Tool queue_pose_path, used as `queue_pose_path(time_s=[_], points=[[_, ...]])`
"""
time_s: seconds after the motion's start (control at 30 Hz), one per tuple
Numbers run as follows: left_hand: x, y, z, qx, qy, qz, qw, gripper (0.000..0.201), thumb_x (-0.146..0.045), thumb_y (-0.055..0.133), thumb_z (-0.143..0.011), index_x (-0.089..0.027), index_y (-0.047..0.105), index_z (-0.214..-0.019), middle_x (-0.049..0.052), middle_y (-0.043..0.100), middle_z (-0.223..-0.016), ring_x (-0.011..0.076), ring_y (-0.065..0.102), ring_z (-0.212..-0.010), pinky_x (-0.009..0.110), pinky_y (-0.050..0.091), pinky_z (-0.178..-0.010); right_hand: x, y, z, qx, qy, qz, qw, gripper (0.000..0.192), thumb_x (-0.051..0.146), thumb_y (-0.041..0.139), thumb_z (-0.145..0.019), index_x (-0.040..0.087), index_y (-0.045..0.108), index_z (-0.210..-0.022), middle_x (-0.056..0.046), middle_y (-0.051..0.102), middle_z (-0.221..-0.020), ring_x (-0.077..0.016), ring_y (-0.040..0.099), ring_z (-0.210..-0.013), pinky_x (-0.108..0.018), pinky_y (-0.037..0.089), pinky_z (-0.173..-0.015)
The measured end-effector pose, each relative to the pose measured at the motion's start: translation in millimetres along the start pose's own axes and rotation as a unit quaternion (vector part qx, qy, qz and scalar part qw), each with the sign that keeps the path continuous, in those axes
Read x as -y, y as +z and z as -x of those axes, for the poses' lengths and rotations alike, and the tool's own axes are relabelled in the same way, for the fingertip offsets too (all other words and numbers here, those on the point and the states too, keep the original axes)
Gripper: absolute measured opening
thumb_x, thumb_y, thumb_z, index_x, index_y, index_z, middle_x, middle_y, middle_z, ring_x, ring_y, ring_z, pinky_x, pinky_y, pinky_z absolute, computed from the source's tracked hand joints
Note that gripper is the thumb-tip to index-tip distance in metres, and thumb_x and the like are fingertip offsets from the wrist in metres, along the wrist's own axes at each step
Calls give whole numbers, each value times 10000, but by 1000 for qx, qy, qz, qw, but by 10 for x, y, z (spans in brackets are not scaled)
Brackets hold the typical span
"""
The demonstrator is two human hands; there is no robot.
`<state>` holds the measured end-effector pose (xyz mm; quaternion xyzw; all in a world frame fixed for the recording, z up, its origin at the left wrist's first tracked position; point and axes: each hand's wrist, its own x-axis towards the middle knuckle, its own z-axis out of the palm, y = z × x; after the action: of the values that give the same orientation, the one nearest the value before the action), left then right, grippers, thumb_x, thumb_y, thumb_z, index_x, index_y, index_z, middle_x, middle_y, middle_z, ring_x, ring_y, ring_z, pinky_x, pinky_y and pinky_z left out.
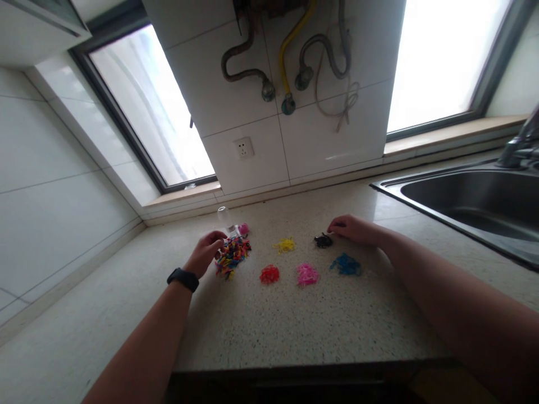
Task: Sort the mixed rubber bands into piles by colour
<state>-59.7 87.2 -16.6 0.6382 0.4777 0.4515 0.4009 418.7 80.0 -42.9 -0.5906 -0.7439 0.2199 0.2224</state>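
Note:
My left hand (pixel 207 250) rests at the left edge of a mixed pile of small multicoloured pieces (pixel 233 254), fingers curled on it. My right hand (pixel 352 229) lies on the speckled counter (pixel 295 320) with its fingertips right beside a small black pile (pixel 323 241). Sorted heaps lie between the hands: yellow (pixel 285 244), red (pixel 269 274), pink (pixel 307 274) and blue (pixel 346 264). Whether either hand pinches a piece is too small to tell. A black band sits on my left wrist.
A clear overturned jar (pixel 225 217) with a pink lid (pixel 243 228) lies behind the mixed pile. A steel sink (pixel 471 205) with a tap is at the right. Tiled wall, socket and hoses stand behind; the counter's dark front edge is near me.

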Motion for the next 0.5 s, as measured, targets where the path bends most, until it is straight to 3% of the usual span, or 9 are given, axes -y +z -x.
queue_pose_path(time_s=[0.17,0.23,0.37,0.5], points=[[-277,433,130,38,12,1,999,252,-366,667,-789,-168,602,-930,-51,503,-600,63,429,-466,175,293,-429,3,1,6,-3,-22,-9,1000,353,428,530,-853,168,743,-959,-57,700,-749,-159,571,-623,-270,401,-582],[-395,671,230,72,17,-2,997,274,-390,658,-813,-173,588,-966,-34,544,-676,58,423,-467,174,280,-419,11,-1,10,-3,-24,-9,1000,346,411,532,-850,159,743,-958,-58,699,-747,-160,577,-635,-267,406,-593],[-572,1107,493,137,93,-101,981,210,-353,628,-862,-161,619,-946,10,616,-804,85,505,-595,195,385,-518,49,-10,28,-5,-25,-2,1000,331,388,535,-847,156,746,-956,-54,691,-733,-155,568,-629,-261,399,-591],[-647,1364,724,155,149,-218,952,161,-318,584,-910,-185,664,-949,14,661,-813,119,557,-670,237,422,-605,68,-14,39,-5,-25,1,1000,321,377,532,-846,162,745,-954,-47,692,-727,-155,571,-631,-260,395,-587]])
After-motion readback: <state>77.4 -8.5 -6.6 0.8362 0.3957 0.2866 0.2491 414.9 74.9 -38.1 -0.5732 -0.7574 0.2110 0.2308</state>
